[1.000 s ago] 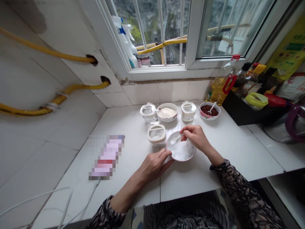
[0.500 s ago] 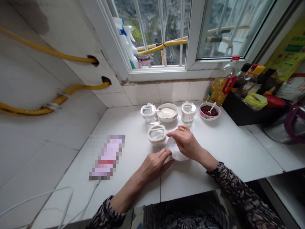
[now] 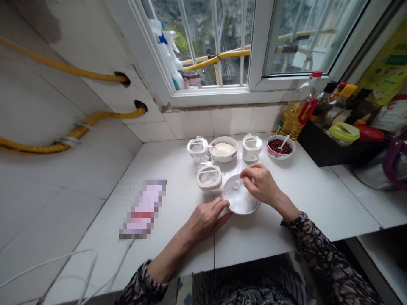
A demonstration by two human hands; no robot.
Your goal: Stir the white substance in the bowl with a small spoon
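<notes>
Here's the right hand [image 3: 258, 184] pinching the spoon [image 3: 237, 184] over the near bowl [image 3: 244, 213], just beside the front jar [image 3: 209, 178]; the left hand [image 3: 206, 219] touches the rim, thumb apart from fingers, though whether it grips I can't tell. A tipped spoon could shed powder [image 3: 243, 200] on the counter [image 3: 305, 186]; a hard dig could skid the bowl. Half a second ago the spoon's over the jar; now it's back, left hand unmoved.
</notes>
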